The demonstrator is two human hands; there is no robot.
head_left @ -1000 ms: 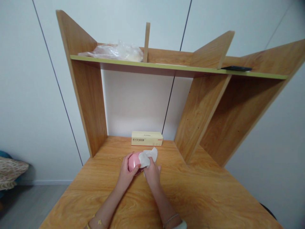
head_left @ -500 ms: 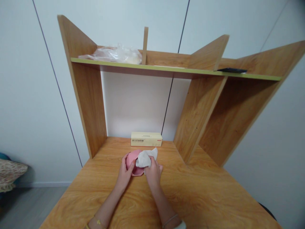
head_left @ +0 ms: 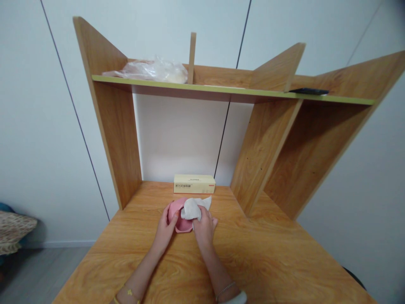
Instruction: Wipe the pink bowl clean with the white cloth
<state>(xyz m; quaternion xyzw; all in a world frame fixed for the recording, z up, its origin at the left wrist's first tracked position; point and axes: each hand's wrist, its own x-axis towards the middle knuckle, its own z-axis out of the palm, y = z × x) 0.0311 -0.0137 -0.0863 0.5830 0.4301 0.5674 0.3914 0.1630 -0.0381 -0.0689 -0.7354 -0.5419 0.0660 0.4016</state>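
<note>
My left hand (head_left: 166, 222) is closed on the left side of a pink bowl (head_left: 182, 226), which is tilted so that its hollow inside shows. In my right hand (head_left: 204, 226) a white cloth or paper wipe (head_left: 191, 209) is bunched up, its front part at the bowl's opening and a loose corner sticking out to the right. Something pink shows just right of my right hand; whether it belongs to the bowl I cannot tell. The right fingertips are partly hidden by the wipe.
A pale yellow box (head_left: 194, 184) stands on the wooden desk (head_left: 190, 270) behind the bowl. Above it runs a shelf (head_left: 221, 89) bearing a clear plastic bag (head_left: 152, 71) and a dark flat object (head_left: 309, 91). Upright wooden panels flank the desk's back. Patterned fabric (head_left: 14, 228) lies far left.
The wipe has shifted slightly at the bowl's opening, its loose corner now a little further right. Both hands keep their hold, and the view has tipped slightly.
</note>
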